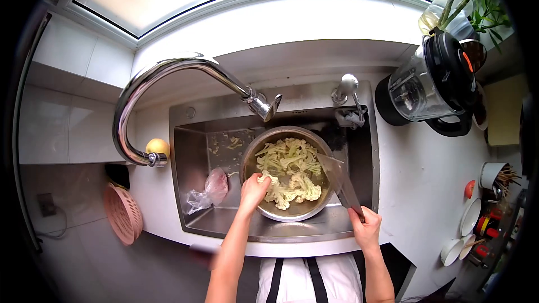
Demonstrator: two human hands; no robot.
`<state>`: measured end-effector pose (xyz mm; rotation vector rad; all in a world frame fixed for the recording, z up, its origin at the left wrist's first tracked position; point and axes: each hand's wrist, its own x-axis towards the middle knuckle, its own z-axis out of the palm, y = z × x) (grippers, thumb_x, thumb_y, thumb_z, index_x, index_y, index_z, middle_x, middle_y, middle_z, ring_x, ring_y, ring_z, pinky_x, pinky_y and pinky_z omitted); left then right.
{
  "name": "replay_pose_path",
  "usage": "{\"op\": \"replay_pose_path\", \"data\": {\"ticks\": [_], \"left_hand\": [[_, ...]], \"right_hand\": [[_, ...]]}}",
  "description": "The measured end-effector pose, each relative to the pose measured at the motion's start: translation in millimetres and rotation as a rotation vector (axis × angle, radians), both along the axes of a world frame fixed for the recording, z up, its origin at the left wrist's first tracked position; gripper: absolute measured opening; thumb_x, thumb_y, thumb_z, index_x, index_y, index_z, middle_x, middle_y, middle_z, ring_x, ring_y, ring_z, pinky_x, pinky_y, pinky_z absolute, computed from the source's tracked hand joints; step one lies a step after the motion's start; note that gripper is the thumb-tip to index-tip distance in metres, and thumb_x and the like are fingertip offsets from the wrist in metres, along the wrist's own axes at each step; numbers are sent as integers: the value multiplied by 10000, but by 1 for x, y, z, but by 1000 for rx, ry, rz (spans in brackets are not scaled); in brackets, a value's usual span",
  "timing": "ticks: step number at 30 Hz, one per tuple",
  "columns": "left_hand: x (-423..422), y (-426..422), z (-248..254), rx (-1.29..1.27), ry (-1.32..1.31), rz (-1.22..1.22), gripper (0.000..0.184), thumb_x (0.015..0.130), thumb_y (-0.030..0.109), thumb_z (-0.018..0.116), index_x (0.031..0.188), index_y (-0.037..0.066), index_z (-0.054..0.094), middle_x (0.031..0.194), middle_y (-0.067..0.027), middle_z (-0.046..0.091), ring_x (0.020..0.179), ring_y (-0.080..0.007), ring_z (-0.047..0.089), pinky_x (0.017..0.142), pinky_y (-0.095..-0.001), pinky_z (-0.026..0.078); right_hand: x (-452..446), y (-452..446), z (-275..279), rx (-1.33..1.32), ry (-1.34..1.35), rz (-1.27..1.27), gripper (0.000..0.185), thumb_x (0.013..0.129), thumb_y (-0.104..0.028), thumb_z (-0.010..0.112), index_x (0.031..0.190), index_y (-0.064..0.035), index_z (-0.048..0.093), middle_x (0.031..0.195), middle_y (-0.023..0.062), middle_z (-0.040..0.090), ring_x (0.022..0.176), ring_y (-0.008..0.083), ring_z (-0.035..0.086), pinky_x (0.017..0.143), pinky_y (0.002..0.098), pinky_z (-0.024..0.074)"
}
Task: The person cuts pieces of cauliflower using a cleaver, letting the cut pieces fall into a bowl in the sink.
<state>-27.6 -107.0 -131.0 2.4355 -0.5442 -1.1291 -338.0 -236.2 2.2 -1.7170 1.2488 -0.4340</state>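
A round metal bowl stands in the sink, with cut cauliflower florets spread in its far half. My left hand reaches over the bowl's near-left rim, its fingers closed on a larger cauliflower piece in the near half. In my right hand is the handle of a cleaver. Its broad blade slants over the bowl's right rim, tip toward the florets. My left fingertips are partly hidden against the cauliflower.
Left of the bowl, a plastic bag with pink meat lies in the sink, near scattered cauliflower scraps. The chrome faucet arches above. A blender stands on the right counter; a pink basket is at left.
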Motion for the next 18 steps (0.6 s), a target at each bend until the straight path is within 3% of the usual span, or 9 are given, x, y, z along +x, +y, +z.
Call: {"op": "replay_pose_path", "data": {"ticks": [2,3,6,9,12,13,16,18], "left_hand": [[0,8,36,-251,356,312,579,873,292,664,1362,19,515,1073,-131,681,963,-232,664,821,-368,541],[-2,7,58,-342,499,415,522,939,251,634,1401,64,477,1077,-80,666,916,-153,649,785,-299,544],[-13,2,106,-556,682,528,497,981,249,589,1437,108,450,1109,-78,663,885,-164,660,783,-310,549],[-20,2,123,-675,818,533,524,1004,281,536,1474,82,414,1165,-85,659,900,-167,662,790,-336,554],[-25,5,124,-753,1002,579,501,1042,322,486,1437,15,452,1141,-102,671,841,-203,687,759,-346,573],[-25,7,127,-778,1061,593,474,1049,377,482,1278,-28,572,1108,-133,700,903,-225,712,761,-342,594],[-32,9,134,-780,1013,639,488,1057,385,466,1274,-41,567,1066,-157,714,888,-242,720,751,-341,597],[-31,14,133,-769,972,587,553,1066,419,390,1302,-54,551,1105,-165,703,964,-305,712,839,-374,570]], "right_hand": [[1,-1,-2,-2,3,2,91,864,-43,723,917,30,708,705,113,645,569,155,573,541,297,438],[4,-1,-3,-4,5,6,91,863,-43,724,916,29,708,705,116,644,568,158,573,543,298,440],[11,-1,-2,-14,-12,31,89,862,-44,724,911,28,705,710,120,647,568,155,570,545,302,440],[23,-1,6,-16,-11,73,87,855,-40,724,910,24,704,725,128,660,574,180,586,556,307,452],[31,1,7,-14,-11,146,84,848,-31,723,910,21,702,743,132,672,589,214,610,570,313,465],[34,2,8,-4,-26,160,100,844,-28,722,933,16,709,768,141,688,612,243,635,591,316,484],[38,6,4,2,-34,224,130,843,-34,723,969,1,726,810,153,709,661,253,679,618,323,514],[41,9,2,-38,-29,268,152,840,-38,725,989,-13,736,834,157,718,690,264,697,633,328,531]]}}
